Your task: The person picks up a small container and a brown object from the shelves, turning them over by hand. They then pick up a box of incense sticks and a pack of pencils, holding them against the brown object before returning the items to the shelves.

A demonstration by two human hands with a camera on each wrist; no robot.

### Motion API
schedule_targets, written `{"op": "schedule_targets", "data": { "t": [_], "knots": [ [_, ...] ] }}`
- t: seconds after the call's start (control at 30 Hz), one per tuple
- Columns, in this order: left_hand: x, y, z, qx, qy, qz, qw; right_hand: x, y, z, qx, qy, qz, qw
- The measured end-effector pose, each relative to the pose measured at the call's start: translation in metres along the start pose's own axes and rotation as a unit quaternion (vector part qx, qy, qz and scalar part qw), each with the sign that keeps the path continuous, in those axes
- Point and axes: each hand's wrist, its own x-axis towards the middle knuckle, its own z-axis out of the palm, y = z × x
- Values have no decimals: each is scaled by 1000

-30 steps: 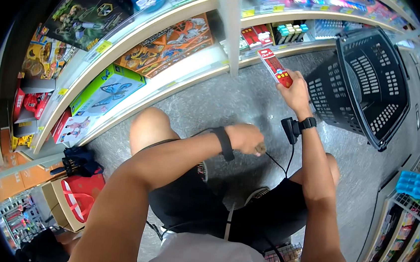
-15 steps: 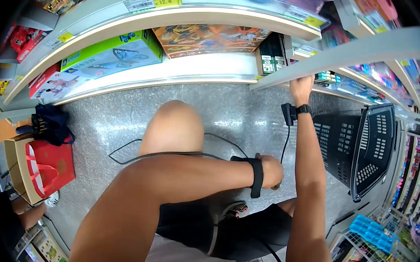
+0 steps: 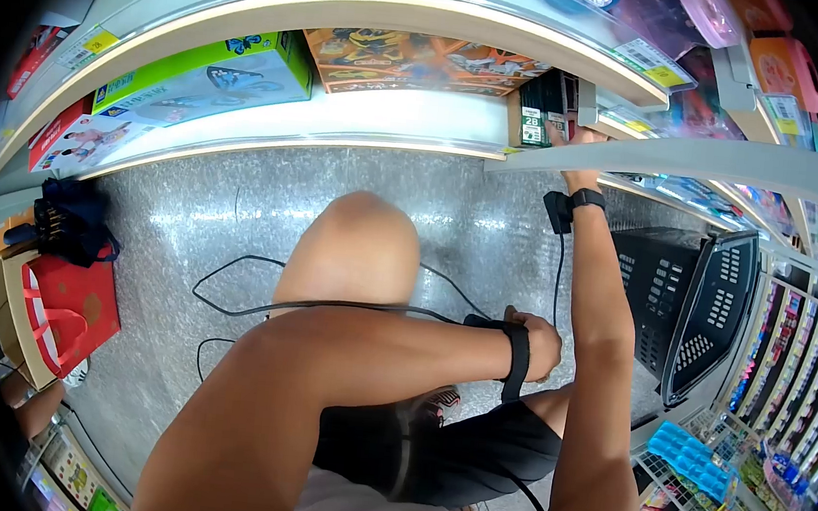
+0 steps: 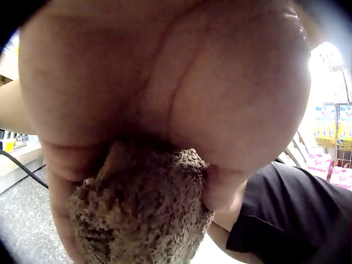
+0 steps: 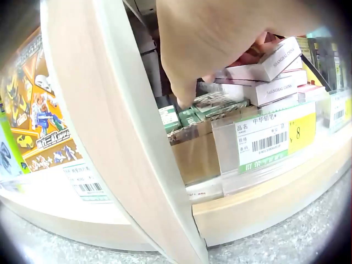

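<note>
My left hand (image 3: 539, 350) is bent in front of my body, near the knee. In the left wrist view its fingers curl round a brown, fuzzy, crumpled piece of cloth (image 4: 143, 212). My right hand (image 3: 589, 138) reaches into the low shelf, partly behind the grey upright. In the right wrist view the thumb points down at the green pencil boxes (image 5: 217, 105), its tip close over them. The other fingertips are mostly hidden. Beside the hand, red-and-white boxes (image 5: 272, 91) marked "SHANGHAI CHINA" lie stacked askew behind a price label (image 5: 264, 140).
A curved grey shelf upright (image 3: 689, 163) stands beside my right wrist. The black shopping basket (image 3: 663, 302) is on the floor at right. Toy boxes (image 3: 205, 82) fill the shelf at left. A black cable (image 3: 346, 310) runs over my knee, and a red bag (image 3: 82, 324) stands at left.
My right hand has carried a red box to the shelf, then shifted left toward the green boxes. My left hand has moved right, still gripping the cloth. The head view has turned toward the shelf.
</note>
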Motion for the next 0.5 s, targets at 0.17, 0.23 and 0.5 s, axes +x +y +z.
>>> {"op": "schedule_targets", "data": {
  "t": [0.17, 0.23, 0.5],
  "knots": [
    [13, -5, 18, 39, -49, -10, 998, 10, -5, -1, 4, -45, 14, 999],
    [12, -5, 17, 38, -44, -7, 998, 11, -6, -2, -24, -71, 32, 997],
    [4, -6, 13, 33, -22, -8, 999, 22, -22, -11, -120, -154, 52, 979]
  ]
}}
